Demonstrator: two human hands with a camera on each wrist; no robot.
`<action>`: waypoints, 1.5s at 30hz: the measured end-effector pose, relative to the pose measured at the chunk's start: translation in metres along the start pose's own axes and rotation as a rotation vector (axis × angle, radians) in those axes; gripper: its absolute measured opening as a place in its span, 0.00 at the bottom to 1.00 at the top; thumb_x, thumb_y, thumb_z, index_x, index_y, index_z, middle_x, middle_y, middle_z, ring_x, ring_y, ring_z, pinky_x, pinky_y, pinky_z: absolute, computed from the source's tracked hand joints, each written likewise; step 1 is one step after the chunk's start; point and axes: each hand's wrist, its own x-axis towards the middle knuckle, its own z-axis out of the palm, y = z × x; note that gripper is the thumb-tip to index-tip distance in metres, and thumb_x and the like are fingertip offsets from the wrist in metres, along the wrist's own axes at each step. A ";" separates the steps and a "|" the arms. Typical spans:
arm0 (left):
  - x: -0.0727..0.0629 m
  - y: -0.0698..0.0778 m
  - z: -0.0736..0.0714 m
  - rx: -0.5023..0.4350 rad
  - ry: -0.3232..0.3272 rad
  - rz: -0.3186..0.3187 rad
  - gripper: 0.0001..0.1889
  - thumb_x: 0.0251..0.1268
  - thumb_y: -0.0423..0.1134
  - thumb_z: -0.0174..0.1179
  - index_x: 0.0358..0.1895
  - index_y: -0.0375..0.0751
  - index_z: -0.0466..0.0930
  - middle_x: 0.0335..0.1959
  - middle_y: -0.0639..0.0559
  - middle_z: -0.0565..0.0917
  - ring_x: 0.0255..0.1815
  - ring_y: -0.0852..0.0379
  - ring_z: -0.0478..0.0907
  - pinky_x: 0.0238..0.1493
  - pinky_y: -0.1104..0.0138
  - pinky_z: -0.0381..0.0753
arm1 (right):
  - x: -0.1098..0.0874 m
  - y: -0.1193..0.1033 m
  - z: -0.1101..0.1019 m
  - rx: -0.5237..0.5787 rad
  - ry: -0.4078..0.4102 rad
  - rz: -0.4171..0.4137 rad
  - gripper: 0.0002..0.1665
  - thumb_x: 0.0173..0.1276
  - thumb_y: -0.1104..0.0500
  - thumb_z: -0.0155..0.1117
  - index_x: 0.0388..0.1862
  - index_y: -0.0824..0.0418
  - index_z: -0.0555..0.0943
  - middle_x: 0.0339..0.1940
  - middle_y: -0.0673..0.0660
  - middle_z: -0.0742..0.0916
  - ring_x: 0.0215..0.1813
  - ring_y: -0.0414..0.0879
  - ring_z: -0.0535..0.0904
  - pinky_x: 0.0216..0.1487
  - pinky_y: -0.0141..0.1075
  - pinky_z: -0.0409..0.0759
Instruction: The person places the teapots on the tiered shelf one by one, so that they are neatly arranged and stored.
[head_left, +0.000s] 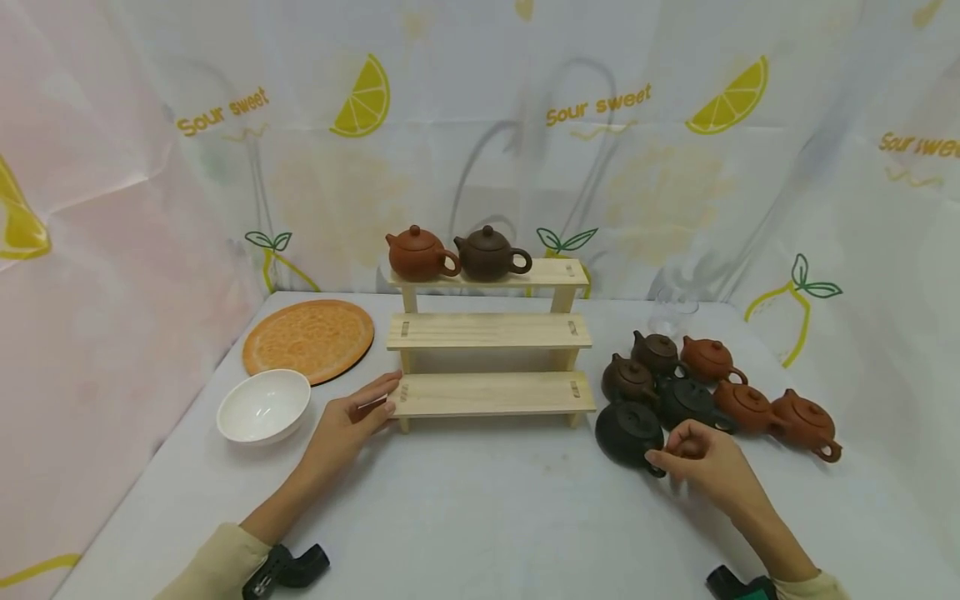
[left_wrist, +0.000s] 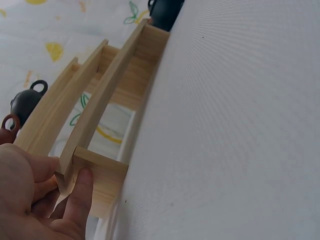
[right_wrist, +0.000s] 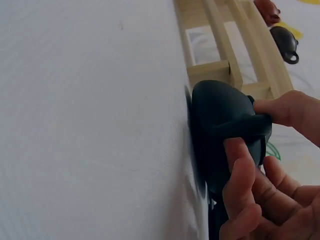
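Note:
A three-tier wooden display stand (head_left: 491, 331) stands mid-table. My left hand (head_left: 352, 421) holds the left end of its lowest shelf; in the left wrist view the thumb is at the shelf edge and a finger lies against the leg. On the top shelf sit a reddish-brown teapot (head_left: 417, 254) and a dark brown teapot (head_left: 486, 254). To the right, my right hand (head_left: 705, 462) pinches the handle of a black teapot (head_left: 626, 432). That pot rests on the table, as the right wrist view shows (right_wrist: 220, 140). Part of its handle is behind the fingers.
Several more teapots crowd behind and right of the black one, including another black teapot (head_left: 686, 402) and a reddish one (head_left: 806, 418). A clear glass (head_left: 673, 308) stands behind them. At left are a white bowl (head_left: 264, 407) and a round orange-patterned mat (head_left: 307, 337).

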 end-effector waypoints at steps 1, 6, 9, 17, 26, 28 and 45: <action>0.000 0.000 0.000 0.000 -0.001 -0.001 0.25 0.78 0.34 0.62 0.72 0.27 0.72 0.78 0.41 0.66 0.73 0.39 0.67 0.58 0.65 0.81 | 0.000 0.000 -0.001 0.006 -0.002 -0.005 0.21 0.63 0.55 0.80 0.38 0.64 0.77 0.24 0.56 0.86 0.26 0.49 0.78 0.25 0.36 0.71; 0.000 -0.001 0.000 -0.004 -0.002 -0.009 0.25 0.78 0.35 0.62 0.72 0.28 0.72 0.79 0.42 0.66 0.74 0.40 0.67 0.58 0.65 0.81 | 0.000 0.003 -0.007 0.059 -0.014 -0.012 0.18 0.66 0.58 0.78 0.39 0.66 0.77 0.29 0.58 0.90 0.25 0.48 0.80 0.24 0.35 0.72; 0.000 0.000 0.000 -0.002 -0.001 -0.011 0.25 0.78 0.35 0.62 0.72 0.29 0.73 0.79 0.43 0.66 0.74 0.40 0.67 0.58 0.65 0.81 | 0.001 0.006 -0.013 0.090 -0.041 0.016 0.17 0.69 0.58 0.75 0.40 0.67 0.76 0.32 0.58 0.91 0.25 0.46 0.78 0.24 0.34 0.73; -0.001 0.000 -0.001 -0.004 -0.001 -0.018 0.25 0.78 0.35 0.61 0.72 0.29 0.72 0.79 0.43 0.65 0.74 0.40 0.67 0.58 0.65 0.81 | 0.004 0.013 -0.024 0.144 -0.072 0.097 0.15 0.74 0.55 0.71 0.43 0.66 0.79 0.34 0.57 0.90 0.28 0.48 0.83 0.30 0.38 0.83; 0.001 0.000 0.000 0.001 0.013 -0.025 0.24 0.77 0.34 0.62 0.71 0.28 0.73 0.78 0.43 0.67 0.73 0.40 0.68 0.57 0.65 0.81 | 0.007 0.019 -0.026 0.273 -0.101 0.066 0.10 0.76 0.62 0.67 0.42 0.68 0.77 0.33 0.60 0.86 0.31 0.49 0.85 0.34 0.41 0.88; 0.001 0.000 0.000 -0.004 0.012 -0.029 0.25 0.77 0.34 0.62 0.72 0.28 0.73 0.78 0.43 0.67 0.73 0.40 0.68 0.58 0.65 0.81 | 0.008 0.020 -0.026 0.276 -0.098 0.052 0.09 0.76 0.62 0.67 0.42 0.68 0.77 0.32 0.60 0.86 0.30 0.49 0.85 0.33 0.40 0.87; 0.000 0.001 0.000 -0.009 0.015 -0.035 0.25 0.77 0.34 0.62 0.72 0.28 0.73 0.78 0.42 0.67 0.72 0.41 0.69 0.57 0.65 0.81 | 0.005 0.020 -0.023 0.196 -0.082 -0.109 0.08 0.78 0.69 0.62 0.41 0.75 0.74 0.27 0.60 0.83 0.26 0.49 0.81 0.28 0.37 0.82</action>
